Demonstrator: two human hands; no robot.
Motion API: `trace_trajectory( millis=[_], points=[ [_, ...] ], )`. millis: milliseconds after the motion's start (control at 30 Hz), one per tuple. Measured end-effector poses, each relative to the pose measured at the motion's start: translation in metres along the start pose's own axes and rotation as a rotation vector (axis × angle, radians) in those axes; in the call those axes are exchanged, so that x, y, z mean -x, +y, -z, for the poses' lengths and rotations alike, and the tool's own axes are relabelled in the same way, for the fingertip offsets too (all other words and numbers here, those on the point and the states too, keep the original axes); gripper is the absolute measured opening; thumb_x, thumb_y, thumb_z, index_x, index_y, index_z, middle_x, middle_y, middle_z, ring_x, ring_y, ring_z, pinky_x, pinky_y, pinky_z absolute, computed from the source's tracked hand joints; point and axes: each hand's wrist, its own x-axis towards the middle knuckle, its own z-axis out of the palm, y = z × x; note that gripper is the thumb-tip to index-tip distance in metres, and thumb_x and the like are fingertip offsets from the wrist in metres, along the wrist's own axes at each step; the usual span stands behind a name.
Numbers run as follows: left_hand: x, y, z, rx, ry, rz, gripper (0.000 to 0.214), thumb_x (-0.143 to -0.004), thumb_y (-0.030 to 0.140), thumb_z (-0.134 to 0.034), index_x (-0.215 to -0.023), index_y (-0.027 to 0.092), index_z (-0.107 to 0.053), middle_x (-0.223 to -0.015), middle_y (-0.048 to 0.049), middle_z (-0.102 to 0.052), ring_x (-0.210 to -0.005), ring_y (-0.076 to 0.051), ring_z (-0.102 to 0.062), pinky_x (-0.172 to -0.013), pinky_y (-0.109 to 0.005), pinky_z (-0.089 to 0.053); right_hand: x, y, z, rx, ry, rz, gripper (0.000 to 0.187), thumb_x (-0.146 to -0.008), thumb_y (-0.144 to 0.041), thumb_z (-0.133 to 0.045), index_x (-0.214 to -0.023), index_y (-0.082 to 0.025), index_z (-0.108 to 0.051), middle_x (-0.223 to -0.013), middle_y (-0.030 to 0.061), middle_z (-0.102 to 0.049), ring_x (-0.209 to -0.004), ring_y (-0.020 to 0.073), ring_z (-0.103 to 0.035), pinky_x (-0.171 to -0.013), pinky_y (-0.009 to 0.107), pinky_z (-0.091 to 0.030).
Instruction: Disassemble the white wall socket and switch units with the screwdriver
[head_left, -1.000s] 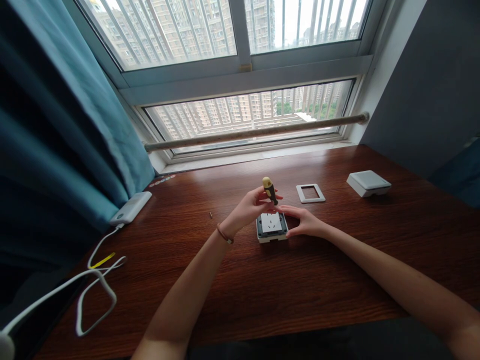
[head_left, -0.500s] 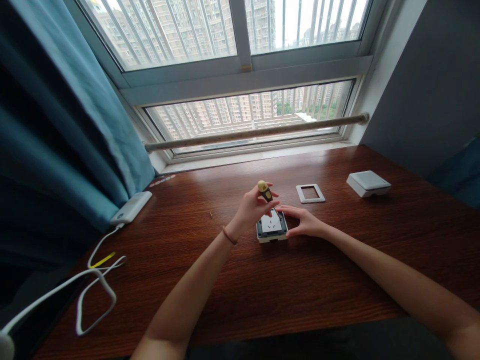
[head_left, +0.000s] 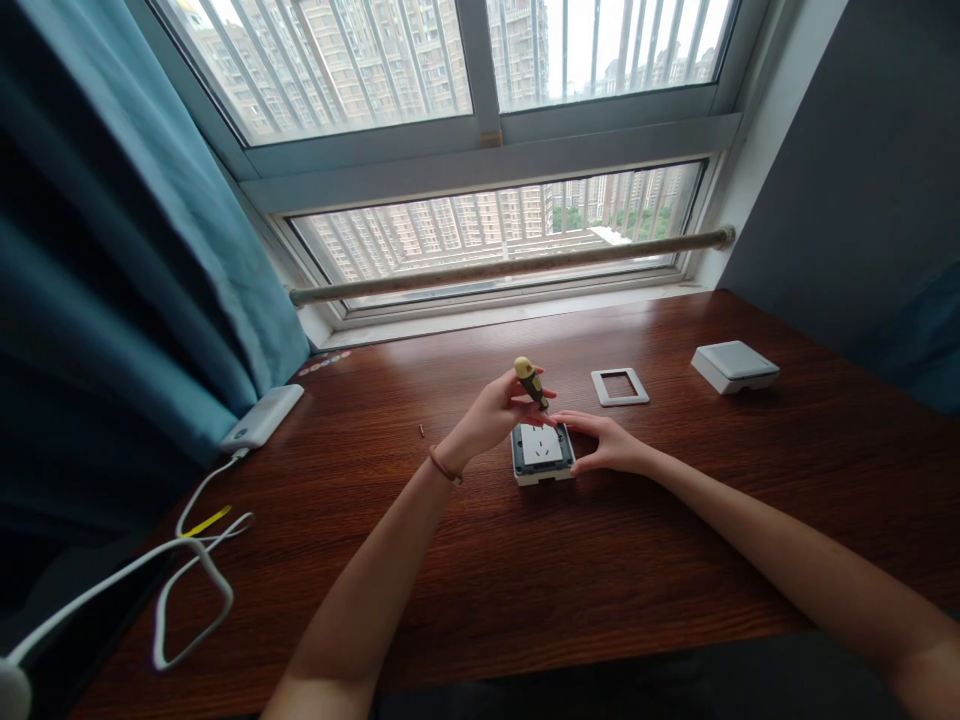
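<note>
My left hand [head_left: 501, 410] is closed round the yellow and black handle of a screwdriver [head_left: 529, 380], which tilts with its lower end toward the far right part of a wall socket [head_left: 541, 447]. Fingers hide the tip. The socket has a white face in a dark frame and sits on a white box on the table. Against its right side, my right hand [head_left: 607, 443] grips the socket between thumb and fingers. A small screw [head_left: 421, 431] lies on the table to the left.
A white square frame [head_left: 619, 387] lies behind my right hand. Farther right stands a white box-shaped switch or socket [head_left: 735, 366]. At the left edge are a white power strip [head_left: 262, 416], its looped cable [head_left: 196, 545] and a yellow strip [head_left: 207, 520]. A window with a rail is behind.
My left wrist has shifted slightly left and the fingers have changed their hold on the screwdriver handle. The right hand and the socket stay in place.
</note>
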Motion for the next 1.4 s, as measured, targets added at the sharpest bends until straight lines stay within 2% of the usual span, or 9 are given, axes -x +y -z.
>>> trace_trajectory(
  millis=[233,433,700,800,967,1100,1200,1267,1400],
  points=[
    [-0.003,-0.008,-0.002,-0.571,0.276,-0.175,0.043,-0.062,0.031,-0.074,-0.098,0.014,-0.059,-0.064,0.0003,-0.058,-0.053,-0.011,-0.056,-0.05,-0.021,-0.046,0.0,-0.002,0.0,-0.03,-0.002,0.005,0.08,-0.056,-0.039,-0.078,-0.129,-0.024,-0.046,-0.133,0.0074,-0.048,-0.124,0.0273,-0.041,-0.104,0.042,-0.033],
    [-0.004,-0.006,-0.009,-0.17,0.147,-0.055,0.052,-0.07,0.031,-0.068,-0.113,0.013,-0.047,-0.089,-0.0081,-0.065,-0.046,-0.007,-0.053,-0.044,-0.02,-0.045,-0.001,-0.003,0.001,-0.021,-0.002,0.013,0.08,-0.056,-0.039,-0.078,-0.129,-0.025,-0.047,-0.133,0.0072,-0.049,-0.124,0.0283,-0.041,-0.106,0.045,-0.03],
    [-0.003,-0.002,-0.002,0.016,0.018,0.024,0.04,-0.069,0.027,-0.068,-0.104,0.012,-0.055,-0.099,-0.0118,-0.065,-0.068,-0.016,-0.066,-0.066,-0.032,-0.054,0.0,-0.002,0.0,-0.007,0.021,-0.004,0.08,-0.054,-0.04,-0.078,-0.127,-0.025,-0.048,-0.131,0.0072,-0.05,-0.124,0.0297,-0.041,-0.105,0.046,-0.03],
    [-0.003,-0.005,-0.001,-0.16,0.084,0.009,0.037,-0.068,0.033,-0.069,-0.097,0.012,-0.06,-0.086,-0.0079,-0.066,-0.057,-0.014,-0.063,-0.055,-0.027,-0.051,0.0,-0.002,0.0,-0.019,0.016,-0.004,0.08,-0.054,-0.04,-0.078,-0.127,-0.025,-0.048,-0.132,0.0071,-0.049,-0.124,0.0291,-0.041,-0.105,0.045,-0.031],
    [-0.004,-0.011,-0.001,-0.613,0.277,-0.197,0.031,-0.061,0.035,-0.074,-0.081,0.014,-0.067,-0.064,-0.0019,-0.061,-0.054,-0.01,-0.052,-0.05,-0.022,-0.042,0.0,-0.004,0.0,-0.035,-0.002,-0.007,0.08,-0.055,-0.039,-0.078,-0.128,-0.025,-0.047,-0.133,0.007,-0.048,-0.124,0.0275,-0.041,-0.105,0.043,-0.031],
    [-0.006,-0.01,-0.006,-0.354,0.222,-0.141,0.042,-0.067,0.035,-0.07,-0.102,0.014,-0.059,-0.081,-0.0045,-0.064,-0.05,-0.006,-0.049,-0.046,-0.02,-0.042,0.0,-0.006,0.001,-0.033,0.001,0.002,0.08,-0.056,-0.039,-0.078,-0.128,-0.025,-0.047,-0.132,0.0066,-0.05,-0.124,0.0275,-0.041,-0.106,0.044,-0.03],
    [-0.006,-0.006,-0.007,-0.16,0.16,-0.063,0.044,-0.069,0.032,-0.069,-0.105,0.012,-0.055,-0.078,-0.004,-0.064,-0.044,-0.005,-0.048,-0.043,-0.019,-0.041,-0.001,-0.006,0.001,-0.028,0.004,0.003,0.08,-0.055,-0.039,-0.078,-0.128,-0.025,-0.048,-0.131,0.0066,-0.05,-0.124,0.0281,-0.041,-0.106,0.044,-0.029],
    [-0.006,-0.004,-0.005,-0.109,0.136,-0.035,0.044,-0.066,0.029,-0.071,-0.103,0.011,-0.056,-0.075,-0.0037,-0.064,-0.046,-0.005,-0.05,-0.045,-0.019,-0.043,-0.001,-0.006,0.001,-0.029,0.006,0.005,0.08,-0.055,-0.039,-0.078,-0.127,-0.025,-0.048,-0.131,0.0071,-0.05,-0.124,0.0285,-0.041,-0.105,0.045,-0.029],
    [-0.004,-0.001,0.001,-0.008,0.038,0.024,0.048,-0.067,0.029,-0.07,-0.109,0.012,-0.052,-0.097,-0.0112,-0.065,-0.063,-0.011,-0.062,-0.06,-0.025,-0.051,0.0,-0.005,0.001,-0.011,0.005,0.001,0.08,-0.055,-0.04,-0.078,-0.128,-0.025,-0.047,-0.131,0.0074,-0.049,-0.125,0.0285,-0.041,-0.105,0.044,-0.03]
  ],
)
